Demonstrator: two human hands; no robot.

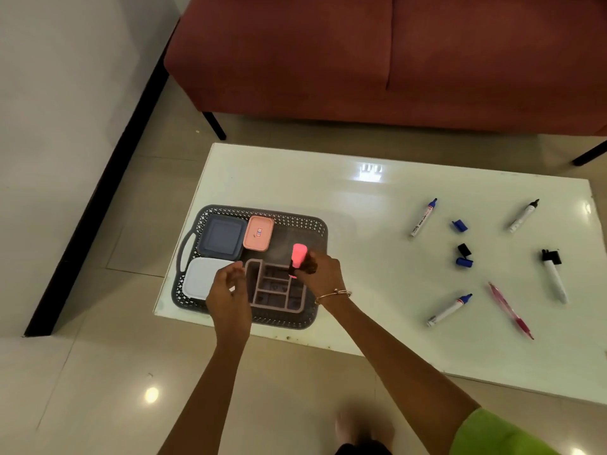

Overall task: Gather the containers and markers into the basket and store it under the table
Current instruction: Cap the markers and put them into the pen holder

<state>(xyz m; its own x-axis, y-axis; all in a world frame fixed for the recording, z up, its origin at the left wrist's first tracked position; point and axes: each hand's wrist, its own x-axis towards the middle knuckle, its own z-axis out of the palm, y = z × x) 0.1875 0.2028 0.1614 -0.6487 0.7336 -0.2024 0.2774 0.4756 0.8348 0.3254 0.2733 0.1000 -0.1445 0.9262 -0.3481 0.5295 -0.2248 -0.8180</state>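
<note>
Your right hand grips highlighter above organizer | left hand loosely curled, empty | basket at desk left edge

The grey basket at the table's near-left corner is packed: three lidded containers fill its left side and a divided organiser its near right, leaving bare floor only at its far right. Both hands hover over the organiser, the right hand gripping a pink highlighter, blocking approach from the near side. The table's far strip and middle lie open, while scattered markers and loose caps clutter the right end.
</note>
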